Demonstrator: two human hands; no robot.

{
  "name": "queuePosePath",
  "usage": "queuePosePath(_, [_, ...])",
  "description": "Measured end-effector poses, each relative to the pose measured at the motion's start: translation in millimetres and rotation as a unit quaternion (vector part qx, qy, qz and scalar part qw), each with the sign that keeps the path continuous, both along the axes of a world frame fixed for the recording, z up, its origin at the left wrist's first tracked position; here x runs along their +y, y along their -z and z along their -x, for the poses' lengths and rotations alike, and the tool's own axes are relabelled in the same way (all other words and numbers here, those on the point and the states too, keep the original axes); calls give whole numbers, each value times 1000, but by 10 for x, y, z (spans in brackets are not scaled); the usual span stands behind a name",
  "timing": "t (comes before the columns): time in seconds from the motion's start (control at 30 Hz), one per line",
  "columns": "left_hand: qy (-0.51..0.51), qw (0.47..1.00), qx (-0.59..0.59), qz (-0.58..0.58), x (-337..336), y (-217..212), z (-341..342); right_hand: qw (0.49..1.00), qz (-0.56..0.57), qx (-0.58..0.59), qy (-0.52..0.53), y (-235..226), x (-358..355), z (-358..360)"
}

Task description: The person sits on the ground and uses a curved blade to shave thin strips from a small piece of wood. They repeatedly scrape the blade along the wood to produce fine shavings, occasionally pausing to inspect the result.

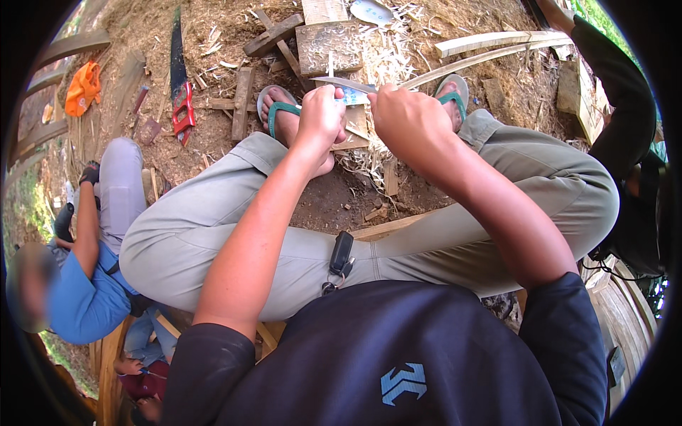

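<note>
Dark tee (341,348) is filling the near end of the view, w/ an angular light-blue emblem (403,383) showing on its front. White oval pc (371,11), sitting off the far R corner of the wood block (316,53), is carrying small blue marks, too tiny to read. White-and-blue sheet (353,96) below the blade is showing print too, also not legible.

L hand (323,117) is curling in tight, apparently gripping a thin pale stick (330,65); stick's tip is poking up past the blade, overlapping the block's near edge in view. R hand (412,121) is closing in a fist round a knife (348,84); handle's hidden. Blade is pointing L, crossing the stick just above L hand; can't tell if it's touching.

Both forearms are reaching fwd and converging btwn the bent knees, hands sitting near each other but apart, R knuckles facing up. They're hanging over the ground (312,202), btwn green-strapped sandals (286,108). Red-handled saw (179,77) is lying over L, co-worker (89,298) in blue sitting nearer.
</note>
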State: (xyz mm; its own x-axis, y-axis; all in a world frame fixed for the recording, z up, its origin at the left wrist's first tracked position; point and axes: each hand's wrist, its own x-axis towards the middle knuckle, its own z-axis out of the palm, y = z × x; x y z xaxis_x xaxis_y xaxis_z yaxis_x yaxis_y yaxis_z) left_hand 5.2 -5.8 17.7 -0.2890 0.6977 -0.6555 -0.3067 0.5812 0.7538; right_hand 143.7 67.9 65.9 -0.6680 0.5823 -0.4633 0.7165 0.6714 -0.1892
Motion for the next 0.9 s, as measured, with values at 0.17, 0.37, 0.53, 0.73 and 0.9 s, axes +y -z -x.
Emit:
queuePosePath(0.17, [-37, 998, -43, 16, 2, -66, -22, 1000, -3, 5, 16, 73, -10, 81])
queuePosePath(0.37, [-24, 999, -39, 21, 24, -91, -21, 995, -81, 54, 16, 479, 132, 68])
queuePosePath(0.53, [-60, 996, -52, 33, 30, -36, -71, 990, -51, 121, -48, 505, 71, -28])
queuePosePath(0.73, [-75, 994, -70, 29, 4, 31, -7, 997, -14, 80, -17, 145, -73, -102])
queuePosePath(0.9, [-42, 996, -72, 11, -13, -23, -3, 998, 13, 55, 24, 7, -34, -76])
